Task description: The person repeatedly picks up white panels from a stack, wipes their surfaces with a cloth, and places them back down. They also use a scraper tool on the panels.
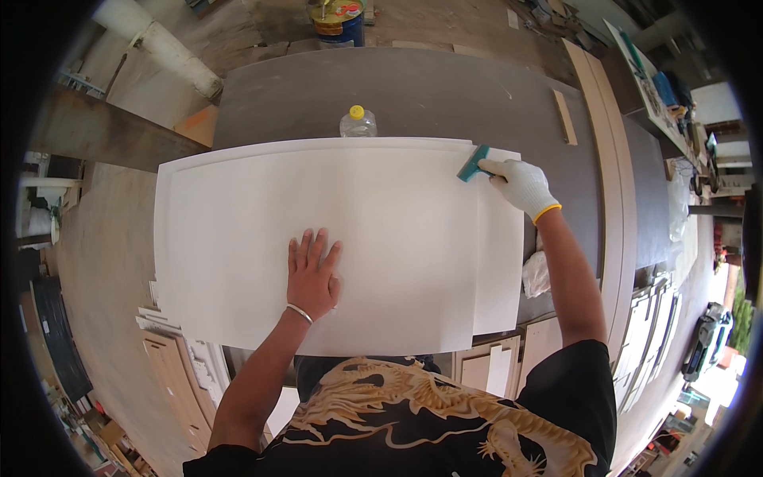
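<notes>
A large white sheet (pixel 397 238) lies across the work surface in front of me, over a white panel (pixel 501 254) that shows along the right side. My left hand (pixel 315 278), bare and wearing a bracelet, rests flat near the sheet's middle with fingers stretched out. At the far right corner, my right hand (pixel 523 187), in a white knit glove with a yellow cuff, is closed around a teal squeegee (pixel 472 164). Its blade touches or hovers just over the sheet's right edge; I cannot tell which.
Just beyond the sheet stands a clear bottle (pixel 359 125) with a yellow cap. The grey work surface (pixel 445 91) also bears a wood strip (pixel 565 117) and crumpled plastic (pixel 537 275). Long boards (pixel 612 175) run along the right. A blue bucket (pixel 340 30) stands farther off.
</notes>
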`<state>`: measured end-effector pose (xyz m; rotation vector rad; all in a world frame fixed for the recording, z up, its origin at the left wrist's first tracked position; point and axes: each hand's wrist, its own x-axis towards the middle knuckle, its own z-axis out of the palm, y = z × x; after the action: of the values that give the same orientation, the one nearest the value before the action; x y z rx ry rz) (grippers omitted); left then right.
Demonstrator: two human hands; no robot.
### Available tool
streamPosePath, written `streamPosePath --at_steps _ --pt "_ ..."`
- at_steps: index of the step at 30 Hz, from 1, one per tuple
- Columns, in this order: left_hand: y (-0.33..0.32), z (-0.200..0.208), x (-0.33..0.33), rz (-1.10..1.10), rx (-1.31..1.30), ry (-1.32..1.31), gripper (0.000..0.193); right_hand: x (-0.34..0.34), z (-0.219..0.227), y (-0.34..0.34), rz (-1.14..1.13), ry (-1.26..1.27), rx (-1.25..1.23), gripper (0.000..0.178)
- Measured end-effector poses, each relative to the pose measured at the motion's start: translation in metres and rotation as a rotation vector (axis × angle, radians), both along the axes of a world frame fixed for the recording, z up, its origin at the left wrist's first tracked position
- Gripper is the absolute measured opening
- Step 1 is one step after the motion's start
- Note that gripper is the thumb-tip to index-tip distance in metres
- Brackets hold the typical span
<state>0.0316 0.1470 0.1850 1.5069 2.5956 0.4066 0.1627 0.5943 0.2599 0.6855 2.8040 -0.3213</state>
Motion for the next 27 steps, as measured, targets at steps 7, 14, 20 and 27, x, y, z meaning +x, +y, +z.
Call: streamPosePath --at_steps 7,14,20,27 --pt "-0.002 0.003 0.001 0.004 -0.004 -0.053 0.065 -0.014 0.001 0.012 0.160 -0.007 0.012 0.038" --pt "-0.002 0.004 -0.001 -0.003 -0.046 -0.092 0.065 -0.061 0.011 -0.027 0.246 -0.037 -0.033 0.035" --pt "-0.002 0.005 -0.003 -0.044 -0.025 -0.132 0.066 -0.124 0.010 -0.067 0.388 -0.034 -0.051 0.037" --pt "-0.003 0.004 -0.008 -0.103 0.023 -0.184 0.067 -0.196 0.010 -0.126 0.487 -0.062 -0.061 0.033"
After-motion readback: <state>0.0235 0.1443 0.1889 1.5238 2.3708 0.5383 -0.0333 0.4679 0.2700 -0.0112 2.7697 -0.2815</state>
